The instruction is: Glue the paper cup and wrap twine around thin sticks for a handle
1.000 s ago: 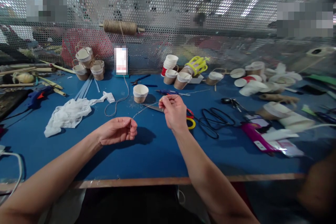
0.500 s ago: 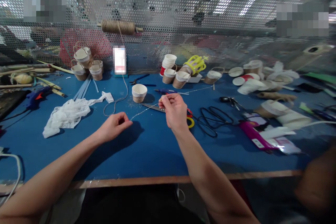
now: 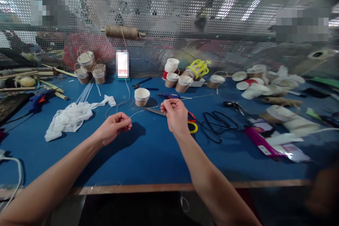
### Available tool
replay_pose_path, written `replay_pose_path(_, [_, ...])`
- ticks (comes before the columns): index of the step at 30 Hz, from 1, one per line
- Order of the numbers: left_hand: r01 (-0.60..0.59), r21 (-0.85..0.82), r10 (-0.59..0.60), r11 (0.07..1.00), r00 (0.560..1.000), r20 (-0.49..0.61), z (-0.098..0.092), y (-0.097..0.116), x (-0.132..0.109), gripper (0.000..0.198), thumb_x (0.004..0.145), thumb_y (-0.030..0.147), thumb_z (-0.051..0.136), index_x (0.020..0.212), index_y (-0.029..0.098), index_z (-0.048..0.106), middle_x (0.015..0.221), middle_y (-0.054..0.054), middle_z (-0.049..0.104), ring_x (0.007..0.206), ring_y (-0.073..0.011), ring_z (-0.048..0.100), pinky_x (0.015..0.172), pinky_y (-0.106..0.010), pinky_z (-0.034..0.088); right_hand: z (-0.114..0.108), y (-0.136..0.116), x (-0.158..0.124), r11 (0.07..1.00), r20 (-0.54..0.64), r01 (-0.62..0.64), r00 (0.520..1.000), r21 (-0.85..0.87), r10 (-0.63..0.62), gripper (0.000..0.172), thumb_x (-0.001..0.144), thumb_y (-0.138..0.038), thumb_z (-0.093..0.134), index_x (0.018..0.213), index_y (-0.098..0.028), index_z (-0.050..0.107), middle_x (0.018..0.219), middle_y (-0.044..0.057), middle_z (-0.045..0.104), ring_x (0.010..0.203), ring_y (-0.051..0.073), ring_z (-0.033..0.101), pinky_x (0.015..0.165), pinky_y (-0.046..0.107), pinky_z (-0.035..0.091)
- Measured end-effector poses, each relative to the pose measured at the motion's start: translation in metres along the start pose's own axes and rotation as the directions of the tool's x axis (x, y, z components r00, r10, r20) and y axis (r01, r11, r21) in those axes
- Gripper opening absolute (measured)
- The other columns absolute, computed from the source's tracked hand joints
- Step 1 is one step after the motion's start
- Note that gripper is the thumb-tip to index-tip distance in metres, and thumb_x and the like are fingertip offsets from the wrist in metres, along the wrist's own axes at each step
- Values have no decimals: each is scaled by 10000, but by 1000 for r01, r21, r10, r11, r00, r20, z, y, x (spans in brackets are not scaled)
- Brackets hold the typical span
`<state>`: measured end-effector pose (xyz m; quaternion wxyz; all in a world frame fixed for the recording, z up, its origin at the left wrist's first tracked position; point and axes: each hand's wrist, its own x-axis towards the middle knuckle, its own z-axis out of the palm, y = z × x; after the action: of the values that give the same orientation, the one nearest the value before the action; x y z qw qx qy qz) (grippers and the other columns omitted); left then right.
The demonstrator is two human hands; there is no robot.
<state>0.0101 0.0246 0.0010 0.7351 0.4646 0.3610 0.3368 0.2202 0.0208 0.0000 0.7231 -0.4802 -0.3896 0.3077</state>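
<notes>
Between my two hands runs a thin, pale twisted string [image 3: 144, 109], held nearly straight above the blue table. My left hand [image 3: 116, 128] is closed in a pinch on its near end, with the fingers curled. My right hand [image 3: 175, 114] pinches the string farther along, and a thin length shows beyond it toward the right. Just behind the string stands a small cup [image 3: 142, 97] with a white lining and a brown burlap-like outside. Scissors [image 3: 192, 127] with red and yellow handles lie partly hidden under my right hand.
White gauzy cloth [image 3: 69, 120] lies at left, near a blue glue gun [image 3: 39, 99]. A twine spool [image 3: 121, 32] hangs on the mesh. Several burlap cups [image 3: 184, 82] stand at the back. A black cord [image 3: 218, 123] and a purple packet [image 3: 261, 143] lie at right.
My left fingers have curled in and turned along the string. The right hand keeps its pinch, and the string's far length has shifted a little. The whole view has moved slightly.
</notes>
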Motion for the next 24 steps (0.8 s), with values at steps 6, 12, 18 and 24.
replay_pose_path(6, [-111, 254, 133, 961, 989, -72, -2, -6, 3, 160, 700, 249, 631, 667, 166, 498, 628, 2, 571, 590, -106, 491, 588, -241, 368, 0, -3, -3, 1000, 21, 5, 1000, 3, -5, 160, 680, -253, 648, 700, -178, 509, 605, -31, 596, 527, 85, 548, 520, 241, 464])
replay_pose_path(12, [-307, 776, 556, 551, 829, -66, -1, -6, 1, 73, 707, 211, 602, 644, 194, 568, 701, -28, 562, 760, -177, 487, 762, -305, 351, 0, -3, -2, 998, 11, -56, 998, 31, 56, 159, 664, -232, 656, 676, -172, 510, 572, -35, 589, 499, 80, 533, 486, 225, 440])
replay_pose_path(18, [-47, 71, 37, 996, 991, 132, -6, 2, 0, 266, 655, 361, 695, 727, 140, 566, 685, -21, 595, 624, -118, 517, 610, -250, 381, 0, -3, 1, 997, -7, -49, 999, 60, 50, 181, 654, -252, 671, 680, -171, 510, 591, -36, 593, 531, 82, 544, 513, 227, 446])
replay_pose_path(24, [175, -269, -80, 947, 940, 331, -6, -2, 2, 211, 722, 297, 667, 762, 103, 595, 643, -23, 558, 590, -90, 510, 571, -218, 382, 0, -5, 0, 994, 6, -43, 999, 99, 43, 179, 651, -249, 671, 686, -173, 513, 598, -34, 600, 537, 80, 544, 526, 229, 444])
